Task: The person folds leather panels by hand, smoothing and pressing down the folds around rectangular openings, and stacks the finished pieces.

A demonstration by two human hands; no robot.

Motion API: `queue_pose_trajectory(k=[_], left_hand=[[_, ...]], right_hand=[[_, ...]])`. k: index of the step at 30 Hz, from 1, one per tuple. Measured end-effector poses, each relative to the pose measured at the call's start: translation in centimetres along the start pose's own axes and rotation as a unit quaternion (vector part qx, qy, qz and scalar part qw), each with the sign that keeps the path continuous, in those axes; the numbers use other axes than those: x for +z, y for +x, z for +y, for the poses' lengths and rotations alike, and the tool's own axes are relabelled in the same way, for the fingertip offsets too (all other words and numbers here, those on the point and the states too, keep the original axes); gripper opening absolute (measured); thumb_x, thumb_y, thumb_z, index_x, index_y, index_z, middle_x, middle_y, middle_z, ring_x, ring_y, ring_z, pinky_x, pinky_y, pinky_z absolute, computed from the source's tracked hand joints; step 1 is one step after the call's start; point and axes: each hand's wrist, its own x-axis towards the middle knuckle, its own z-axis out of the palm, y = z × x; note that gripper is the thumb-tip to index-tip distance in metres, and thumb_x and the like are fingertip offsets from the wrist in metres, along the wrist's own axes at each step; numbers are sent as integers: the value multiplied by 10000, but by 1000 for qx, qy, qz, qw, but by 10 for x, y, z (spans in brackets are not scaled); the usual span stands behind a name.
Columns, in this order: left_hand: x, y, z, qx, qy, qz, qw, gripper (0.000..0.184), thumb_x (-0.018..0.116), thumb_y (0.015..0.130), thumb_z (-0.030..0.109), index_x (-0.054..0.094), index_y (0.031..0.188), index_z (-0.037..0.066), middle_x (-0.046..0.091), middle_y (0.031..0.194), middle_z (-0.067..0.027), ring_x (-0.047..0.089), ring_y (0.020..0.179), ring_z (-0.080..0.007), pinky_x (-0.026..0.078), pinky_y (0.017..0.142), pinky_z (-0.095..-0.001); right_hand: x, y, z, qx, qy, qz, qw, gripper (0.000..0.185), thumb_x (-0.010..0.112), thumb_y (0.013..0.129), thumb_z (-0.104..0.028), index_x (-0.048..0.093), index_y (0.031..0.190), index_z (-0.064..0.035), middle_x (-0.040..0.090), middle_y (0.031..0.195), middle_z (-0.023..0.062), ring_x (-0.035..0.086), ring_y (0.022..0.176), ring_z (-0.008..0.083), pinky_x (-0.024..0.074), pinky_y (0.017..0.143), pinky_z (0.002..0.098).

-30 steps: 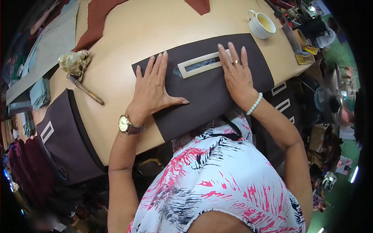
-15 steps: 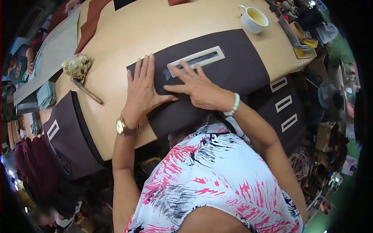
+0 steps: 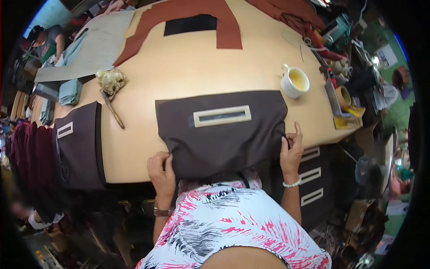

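Observation:
A dark brown panel of fabric or leather (image 3: 224,143) lies across the front of the table, its near part sagging and rippled. Along its upper middle sits a cream rectangular frame (image 3: 222,116) around a dark slot. My left hand (image 3: 162,175) pinches the panel's left edge between thumb and fingers. On the opposite side, my right hand (image 3: 292,150) grips the right edge with its thumb and curled fingers, the index finger pointing up. The panel's near edge hangs close to my body.
A white cup with yellowish contents (image 3: 294,82) stands beyond the panel's right corner. To the left lies a brush with a crusted head (image 3: 111,82). Similar brown panels hang at the left (image 3: 80,148) and right (image 3: 291,197) table edges. Rust-coloured material (image 3: 228,27) is at the back; a person (image 3: 47,42) works far left.
My hands have left the panel's top, where they lay flat, and now hold its left and right edges. The panel has turned straighter and shifted toward me, its near part now rippled.

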Motion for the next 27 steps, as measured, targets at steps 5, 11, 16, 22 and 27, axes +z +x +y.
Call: queue_pose_trajectory(k=[5,11,16,22,27], left_hand=[[-14,101,-2,-19,-197,21,980,120,536,907,86,542,973,-14,565,752,-38,530,735,-108,442,653,-252],[6,301,-23,-70,-377,-57,922,369,534,866,62,483,1214,-48,546,1153,-145,534,1045,-184,435,896,-279],[-30,417,37,-87,-455,-95,881,478,476,874,9,349,1334,24,524,1208,-143,545,1075,-234,473,900,-363],[-96,432,86,156,-591,-78,787,506,507,753,-126,427,1229,22,556,1058,-122,601,869,-188,522,736,-289],[-92,361,62,181,-538,-96,817,673,529,740,-125,334,1351,81,493,1220,-108,518,1082,-194,489,856,-279]], right_hand=[[-1,99,-40,-47,240,1,970,564,533,799,74,372,1334,-6,505,913,48,491,831,86,420,731,189],[87,284,-52,80,374,-187,905,671,624,728,17,331,1329,69,528,1184,190,541,994,224,438,859,305],[109,432,-96,-8,412,-107,905,458,657,724,-15,495,1150,33,542,924,65,478,770,145,409,701,247],[16,505,-160,-177,511,-69,839,643,668,741,-20,366,1308,24,565,1039,61,520,906,131,398,774,225],[0,387,-157,-198,503,-101,835,629,650,754,21,356,1310,38,580,1060,122,571,952,169,448,862,283]])
